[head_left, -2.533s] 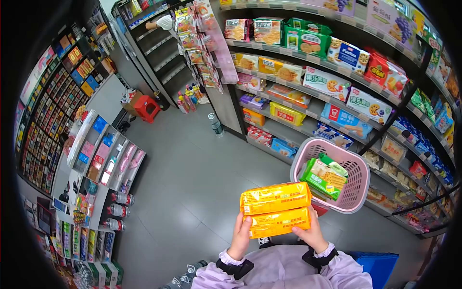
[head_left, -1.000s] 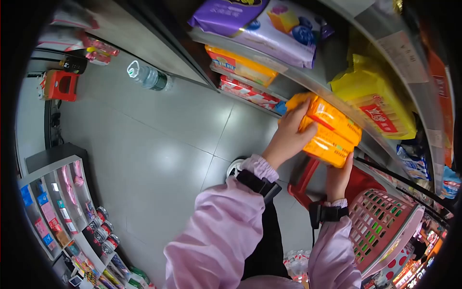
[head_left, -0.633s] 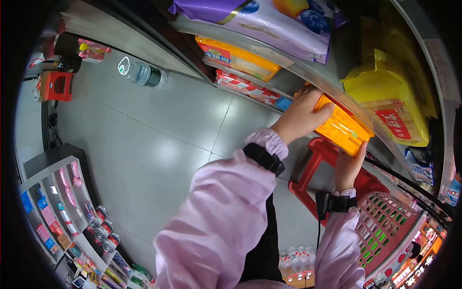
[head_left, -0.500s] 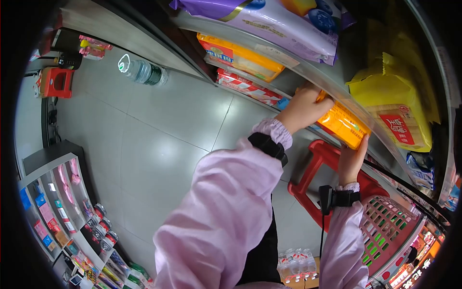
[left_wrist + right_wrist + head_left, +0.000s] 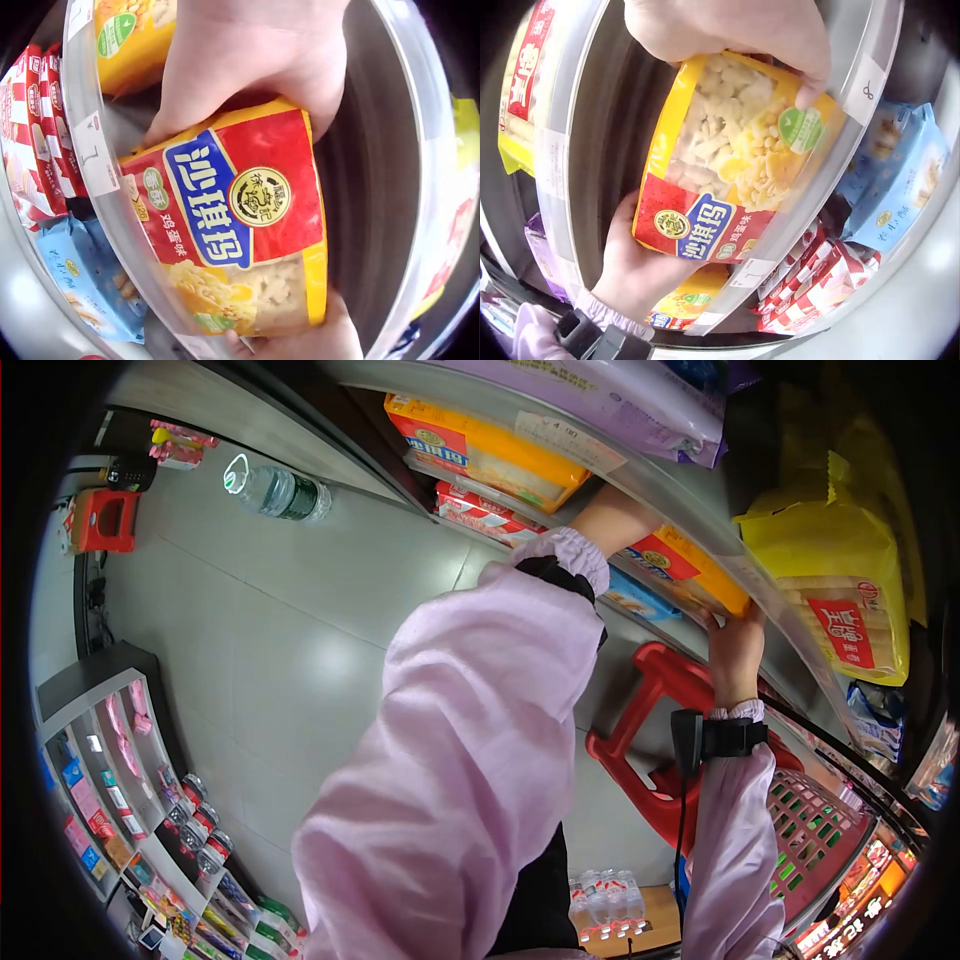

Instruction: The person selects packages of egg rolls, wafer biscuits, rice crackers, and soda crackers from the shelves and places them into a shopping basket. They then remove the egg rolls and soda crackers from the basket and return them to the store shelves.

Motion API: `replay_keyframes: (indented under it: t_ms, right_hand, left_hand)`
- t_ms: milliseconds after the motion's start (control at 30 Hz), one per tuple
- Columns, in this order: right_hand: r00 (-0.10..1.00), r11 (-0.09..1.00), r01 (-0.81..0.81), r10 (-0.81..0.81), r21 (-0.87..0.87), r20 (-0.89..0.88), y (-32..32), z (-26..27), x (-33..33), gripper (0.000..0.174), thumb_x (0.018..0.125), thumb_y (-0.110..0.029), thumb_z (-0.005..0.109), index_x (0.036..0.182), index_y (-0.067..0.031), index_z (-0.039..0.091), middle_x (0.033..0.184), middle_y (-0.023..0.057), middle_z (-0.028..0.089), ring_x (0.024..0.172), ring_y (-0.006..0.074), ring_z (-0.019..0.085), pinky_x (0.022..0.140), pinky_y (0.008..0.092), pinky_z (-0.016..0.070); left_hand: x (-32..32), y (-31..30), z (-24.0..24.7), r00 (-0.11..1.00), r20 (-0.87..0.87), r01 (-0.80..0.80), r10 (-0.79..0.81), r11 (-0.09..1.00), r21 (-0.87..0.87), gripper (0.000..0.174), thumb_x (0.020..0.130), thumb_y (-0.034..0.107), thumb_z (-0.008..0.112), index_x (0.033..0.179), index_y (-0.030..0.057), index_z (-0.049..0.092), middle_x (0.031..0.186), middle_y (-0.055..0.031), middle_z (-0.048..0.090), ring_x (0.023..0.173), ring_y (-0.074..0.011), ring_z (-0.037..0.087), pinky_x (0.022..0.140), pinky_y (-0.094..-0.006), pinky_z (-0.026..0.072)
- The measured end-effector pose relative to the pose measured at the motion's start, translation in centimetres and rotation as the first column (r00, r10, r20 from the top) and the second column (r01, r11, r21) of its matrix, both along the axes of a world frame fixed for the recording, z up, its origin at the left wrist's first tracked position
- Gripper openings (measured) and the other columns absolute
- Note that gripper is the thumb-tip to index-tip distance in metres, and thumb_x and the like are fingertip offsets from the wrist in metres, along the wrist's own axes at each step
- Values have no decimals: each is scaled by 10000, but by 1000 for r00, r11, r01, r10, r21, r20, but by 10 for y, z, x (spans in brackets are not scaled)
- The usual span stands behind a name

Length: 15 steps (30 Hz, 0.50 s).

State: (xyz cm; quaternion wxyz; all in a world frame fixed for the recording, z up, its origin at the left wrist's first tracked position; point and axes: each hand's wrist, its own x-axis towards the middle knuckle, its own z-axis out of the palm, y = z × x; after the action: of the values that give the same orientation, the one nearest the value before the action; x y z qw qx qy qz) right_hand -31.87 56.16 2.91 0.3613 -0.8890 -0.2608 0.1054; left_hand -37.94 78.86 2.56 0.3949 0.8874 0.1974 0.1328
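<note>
A yellow-and-red bag of sachima [image 5: 690,565] is on a low shelf, its red label and clear window showing in both wrist views. My left hand [image 5: 255,56] grips its label end [image 5: 274,172]; in the head view that hand is mostly hidden under the shelf above. My right hand [image 5: 738,650] holds the opposite, windowed end, with its fingers round the edge [image 5: 735,34]. Another sachima bag [image 5: 490,450] lies farther left on the same shelf.
Below are red-and-white packs [image 5: 485,515] and a blue pack [image 5: 640,595]. Above, a yellow bag [image 5: 830,580] and a purple bag [image 5: 620,400] lie under the shelf edges. A red stool-like frame [image 5: 650,740], pink basket [image 5: 815,830] and water bottle [image 5: 280,493] stand around.
Earlier both hands held two orange packs side by side in front of the body. They moved to the low shelf and went in under its upper edge; the label side now shows.
</note>
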Motion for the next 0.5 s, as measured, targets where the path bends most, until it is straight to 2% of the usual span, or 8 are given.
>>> replay_keyframes:
  t_ms: [33, 100, 167, 200, 300, 333, 433, 500]
  right_hand:
    - [1000, 999, -10, 10, 45, 0, -1, -2, 0, 557, 674, 26, 665, 1158, 16, 391, 1129, 137, 517, 1023, 270, 501, 835, 334, 403]
    - [987, 978, -73, 99, -195, 125, -5, -8, 4, 489, 741, -47, 622, 1171, -17, 392, 1162, 109, 494, 1055, 253, 477, 850, 360, 386]
    - [993, 999, 33, -30, 16, -117, 2, -9, 3, 415, 808, -139, 554, 1183, -58, 393, 1192, 82, 468, 1090, 235, 446, 859, 386, 374]
    - [892, 924, 250, -104, 288, -440, 7, -11, 1, 381, 843, -196, 508, 1188, -82, 394, 1206, 68, 454, 1109, 225, 426, 860, 397, 369]
    - [708, 772, 461, -23, 437, -706, 11, -11, 0, 356, 897, -336, 380, 1194, -140, 398, 1230, 36, 421, 1147, 200, 378, 866, 417, 350]
    - [708, 778, 449, -9, 440, -706, 11, -11, 0, 360, 903, -354, 364, 1196, -148, 397, 1236, 30, 413, 1150, 195, 371, 869, 415, 345]
    - [697, 772, 437, 35, 462, -716, 11, -2, -4, 362, 909, -359, 361, 1209, -158, 392, 1258, 21, 389, 1146, 187, 364, 883, 399, 333]
    - [651, 746, 518, -27, 418, -759, 13, 14, -8, 384, 906, -374, 361, 1228, -166, 382, 1275, 8, 373, 1152, 182, 352, 903, 402, 314]
  left_hand:
    - [-1, 1, -1, 999, -32, -9, 11, 999, 40, 223, 758, 152, 525, 936, 26, 572, 973, -171, 571, 904, -303, 538, 786, -360, 430]
    - [-3, -1, 0, 996, -78, -30, 38, 994, 105, 217, 756, 147, 523, 929, 25, 574, 970, -168, 573, 903, -301, 537, 783, -361, 430]
    - [-7, -5, 2, 991, -113, -59, 79, 984, 171, 212, 755, 141, 522, 923, 24, 576, 968, -166, 574, 902, -300, 536, 780, -362, 430]
    - [-9, -8, 4, 987, -125, -72, 98, 978, 194, 209, 754, 138, 522, 920, 24, 577, 967, -164, 574, 902, -299, 536, 778, -363, 430]
    - [-18, -19, 14, 984, -102, -131, 149, 977, 167, 200, 752, 130, 520, 910, 22, 580, 963, -160, 576, 900, -296, 535, 774, -365, 430]
    - [-21, -23, 17, 986, -81, -139, 149, 983, 120, 190, 750, 120, 516, 897, 19, 583, 954, -152, 581, 913, -299, 528, 780, -370, 425]
    - [-32, -42, 18, 843, 309, -251, 440, 830, -497, 226, 778, 114, 490, 945, -28, 541, 1017, -210, 531, 989, -379, 456, 857, -421, 377]
    - [-37, -52, 19, 820, 317, -310, 478, 834, -456, 304, 800, 116, 469, 1055, -50, 468, 1113, -265, 445, 1052, -436, 385, 911, -450, 328]
